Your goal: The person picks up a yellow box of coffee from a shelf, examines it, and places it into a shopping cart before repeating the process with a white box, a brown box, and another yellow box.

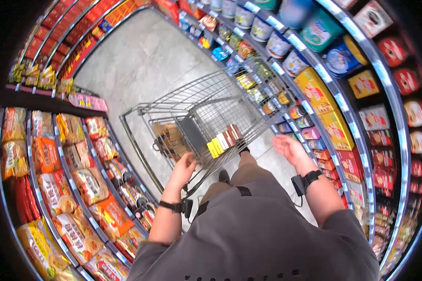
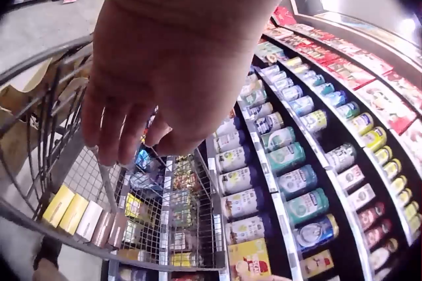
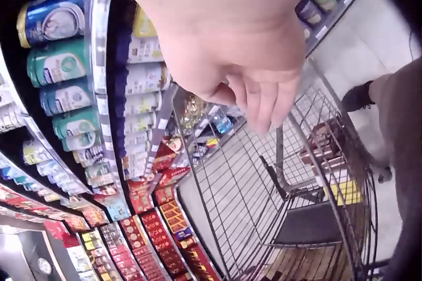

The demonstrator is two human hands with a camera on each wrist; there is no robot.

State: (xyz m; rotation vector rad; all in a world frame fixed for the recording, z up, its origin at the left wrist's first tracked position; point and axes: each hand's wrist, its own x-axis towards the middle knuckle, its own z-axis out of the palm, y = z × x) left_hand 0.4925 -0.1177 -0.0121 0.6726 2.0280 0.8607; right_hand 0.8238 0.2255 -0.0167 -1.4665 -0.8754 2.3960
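A wire shopping cart (image 1: 206,107) stands in front of me, holding a row of small yellow, white and brown boxes (image 1: 224,140). Next to these is a dark grey panel (image 1: 192,133), with brown cardboard-like items (image 1: 171,140) beyond it. My left hand (image 1: 185,169) hovers by the cart's near side, fingers loosely bent and holding nothing. In the left wrist view its fingers (image 2: 122,123) overlap the cart's wire side. Off the cart's right end, my right hand (image 1: 290,149) is held out with relaxed fingers and nothing in it, close to the right-hand shelves.
Shelves on the right carry tins (image 1: 321,30) and yellow boxes (image 1: 316,91). Bagged foods fill the left-hand shelves (image 1: 72,178). Grey tiled floor (image 1: 140,56) stretches ahead past the cart. A pink box (image 1: 88,102) sits on the left shelf corner.
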